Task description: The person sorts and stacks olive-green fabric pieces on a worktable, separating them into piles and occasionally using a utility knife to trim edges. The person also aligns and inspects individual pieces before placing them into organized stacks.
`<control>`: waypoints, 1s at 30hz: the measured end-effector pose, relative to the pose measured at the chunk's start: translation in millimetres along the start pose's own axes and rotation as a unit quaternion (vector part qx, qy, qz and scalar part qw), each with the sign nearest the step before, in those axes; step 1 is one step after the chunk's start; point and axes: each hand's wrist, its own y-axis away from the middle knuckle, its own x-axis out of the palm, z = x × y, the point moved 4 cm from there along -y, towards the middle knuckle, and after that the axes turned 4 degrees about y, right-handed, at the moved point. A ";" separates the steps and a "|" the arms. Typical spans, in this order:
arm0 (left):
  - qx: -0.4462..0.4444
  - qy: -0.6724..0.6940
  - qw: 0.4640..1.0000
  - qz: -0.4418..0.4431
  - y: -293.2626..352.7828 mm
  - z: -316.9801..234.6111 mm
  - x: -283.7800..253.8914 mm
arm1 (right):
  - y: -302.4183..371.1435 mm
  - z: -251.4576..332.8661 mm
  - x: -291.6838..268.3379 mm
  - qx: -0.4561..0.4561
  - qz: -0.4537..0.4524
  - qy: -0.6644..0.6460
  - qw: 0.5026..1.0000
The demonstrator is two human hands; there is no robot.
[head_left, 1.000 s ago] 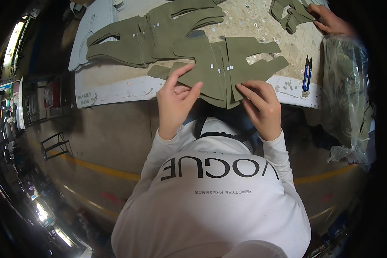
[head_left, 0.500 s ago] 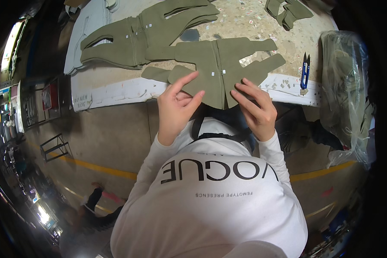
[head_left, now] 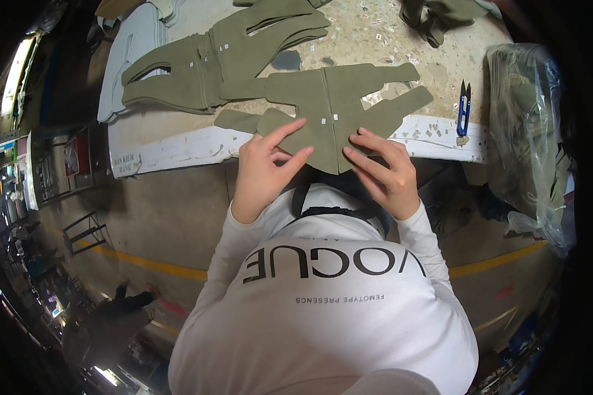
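Note:
A stack of olive green cut fabric pieces [head_left: 329,99] with small white tags lies at the near edge of the speckled worktable [head_left: 389,39], its lower part hanging over the white edge. My left hand [head_left: 263,168] holds the left lower part, index and middle fingers stretched on top. My right hand [head_left: 383,170] grips the right lower edge with its fingers spread over the cloth. Both thumbs are hidden beneath.
A second stack of olive pieces [head_left: 204,66] lies to the left, over grey sheets [head_left: 122,62]. Blue thread snips [head_left: 464,108] sit at the table's right edge. A clear plastic bag of green fabric [head_left: 527,131] hangs on the right. More olive cloth [head_left: 435,13] lies at the far right.
Both hands have slid a little toward me along the fabric's lower edge. Another person's hand at the far right of the table has left the view.

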 end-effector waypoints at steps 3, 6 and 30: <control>-0.133 0.098 0.984 0.073 4.9 1.4 -7.1 | -0.2 3.2 -3.7 -0.030 0.004 0.094 0.995; -0.147 0.082 0.983 0.079 4.4 -3.7 -25.9 | -3.0 1.9 -6.2 -0.008 -0.050 0.072 0.996; 0.077 -0.001 0.997 -0.030 -9.3 -1.9 -91.6 | -25.8 -15.9 0.5 0.227 -0.092 -0.317 0.916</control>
